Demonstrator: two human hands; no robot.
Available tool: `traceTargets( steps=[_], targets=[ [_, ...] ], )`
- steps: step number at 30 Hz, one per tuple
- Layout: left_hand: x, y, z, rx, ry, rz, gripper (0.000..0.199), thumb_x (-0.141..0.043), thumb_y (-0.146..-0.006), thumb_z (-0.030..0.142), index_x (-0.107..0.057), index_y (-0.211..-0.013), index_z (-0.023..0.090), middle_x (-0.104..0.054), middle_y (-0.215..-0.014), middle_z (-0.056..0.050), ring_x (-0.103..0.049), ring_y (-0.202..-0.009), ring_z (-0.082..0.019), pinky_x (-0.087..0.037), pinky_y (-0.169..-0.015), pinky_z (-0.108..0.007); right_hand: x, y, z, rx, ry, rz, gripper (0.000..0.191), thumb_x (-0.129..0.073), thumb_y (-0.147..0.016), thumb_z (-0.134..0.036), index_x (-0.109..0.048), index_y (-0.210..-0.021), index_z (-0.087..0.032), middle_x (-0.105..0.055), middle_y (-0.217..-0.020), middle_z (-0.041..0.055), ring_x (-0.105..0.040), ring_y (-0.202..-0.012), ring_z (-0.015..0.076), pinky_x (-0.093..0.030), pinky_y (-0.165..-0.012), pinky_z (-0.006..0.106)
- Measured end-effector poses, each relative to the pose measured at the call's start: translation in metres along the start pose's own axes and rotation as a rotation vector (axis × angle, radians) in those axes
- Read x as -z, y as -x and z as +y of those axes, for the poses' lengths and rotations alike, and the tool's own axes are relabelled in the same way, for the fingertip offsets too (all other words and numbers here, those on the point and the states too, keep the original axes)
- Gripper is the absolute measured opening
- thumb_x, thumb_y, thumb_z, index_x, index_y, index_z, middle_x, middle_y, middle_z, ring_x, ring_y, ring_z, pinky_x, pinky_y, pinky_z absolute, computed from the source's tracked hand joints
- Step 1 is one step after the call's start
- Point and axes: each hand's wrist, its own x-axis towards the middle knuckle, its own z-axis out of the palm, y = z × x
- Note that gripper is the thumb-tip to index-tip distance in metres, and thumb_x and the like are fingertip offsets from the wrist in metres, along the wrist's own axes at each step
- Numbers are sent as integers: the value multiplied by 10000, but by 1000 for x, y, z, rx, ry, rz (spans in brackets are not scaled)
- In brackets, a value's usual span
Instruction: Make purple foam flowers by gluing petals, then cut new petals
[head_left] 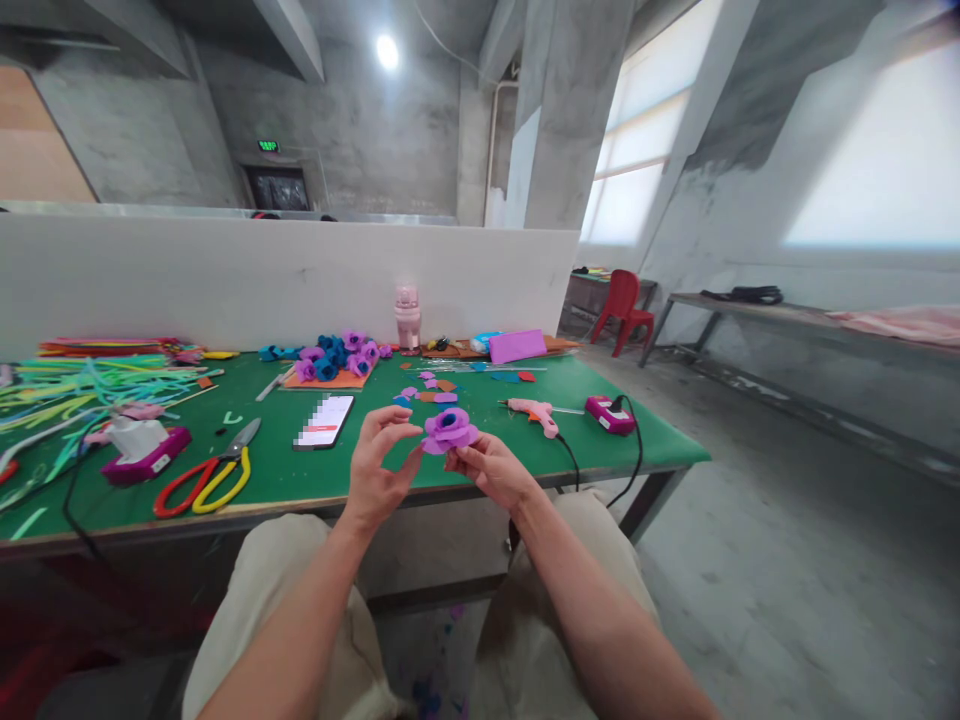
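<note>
A purple craft flower (448, 432) with layered petals and a dark blue centre is held up at the front edge of the green table. My right hand (491, 468) pinches it from the right and below, thumb against finger. On its other side, my left hand (384, 470) is open, thumb and fingers curved and apart, with the tips right at the left petals; whether they touch I cannot tell. Behind the flower lie loose purple, brown and blue cut petals (439, 397). A pink glue gun (534, 415) rests to the right of my hands.
Left of my hands are a phone (324, 422), red-and-yellow scissors (214, 472), a purple power strip (146, 455) and several pipe cleaners (112, 385). Finished flowers (337, 357) and a pink bottle (408, 318) stand at the back. A second power block (609, 415) trails a black cable off the right edge.
</note>
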Motion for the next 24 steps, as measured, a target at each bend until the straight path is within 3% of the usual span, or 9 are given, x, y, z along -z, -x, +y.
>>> traceTargets(
  steps=[5, 10, 17, 20, 24],
  targets=[
    [0, 2, 2, -18, 0, -55, 143, -595, -784, 121, -654, -841, 238, -545, -1075, -49, -544, -978, -188, -460, -849, -360, 0, -1, 1, 13, 16, 5, 277, -798, -606, -373, -693, -778, -183, -632, -705, -4, -557, -665, 109, -461, -733, 273],
    [-1, 2, -3, 177, 144, 9, 129, -566, -794, 143, -641, -874, 212, -560, -1049, -64, -550, -997, -198, -447, -884, -367, 3, -5, -1, 59, -9, 57, 276, -797, -613, -368, -689, -780, -177, -625, -676, -14, -565, -652, 101, -465, -755, 276],
    [-20, 6, -3, 562, 559, -290, 218, -618, -785, 313, -688, -927, 163, -641, -1005, -86, -606, -885, -195, -500, -755, -304, -2, -6, 9, -29, -75, -38, 314, -764, -648, -429, -630, -700, -151, -566, -584, -31, -506, -507, 63, -409, -537, 202],
    [-24, 6, 6, 709, 685, -256, 288, -662, -743, 357, -693, -943, 152, -676, -876, -63, -617, -738, -175, -514, -672, -298, -8, -7, 12, -68, -95, -19, 323, -761, -649, -432, -611, -698, -151, -552, -576, -40, -480, -467, 50, -353, -468, 182],
    [-28, 5, 8, 802, 722, -163, 303, -726, -673, 354, -712, -903, 158, -699, -831, -51, -618, -728, -175, -505, -688, -301, -15, -7, 13, -65, -59, 26, 330, -752, -660, -426, -578, -656, -146, -510, -536, -57, -424, -427, 33, -278, -419, 170]
  ],
)
